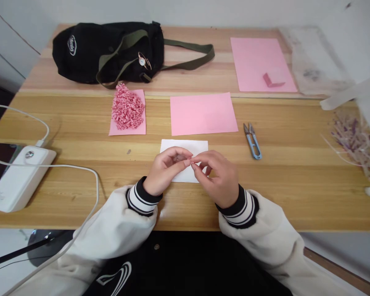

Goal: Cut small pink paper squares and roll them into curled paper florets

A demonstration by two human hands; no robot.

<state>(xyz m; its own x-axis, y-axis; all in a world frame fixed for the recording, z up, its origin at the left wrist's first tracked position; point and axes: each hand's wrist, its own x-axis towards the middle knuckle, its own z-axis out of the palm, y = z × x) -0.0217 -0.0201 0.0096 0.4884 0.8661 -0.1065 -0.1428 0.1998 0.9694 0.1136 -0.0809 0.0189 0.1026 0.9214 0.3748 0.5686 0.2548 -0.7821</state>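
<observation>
Over a small white sheet of paper, my left hand and my right hand meet fingertip to fingertip. Both are closed in a pinch on a tiny pink artificial flower stamen, mostly hidden by the fingers. A heap of similar pink stamens with bead-like tips lies up and to the left, on a small pink paper. Beyond my hands is a pink rectangular sheet. Blue-handled thread snips lie to the right, blades pointing away from me.
A black bag with green straps and a watch on it lies at the back. On the left are a white power bank, a cable and a dark phone. More pink paper and a dried bunch are right.
</observation>
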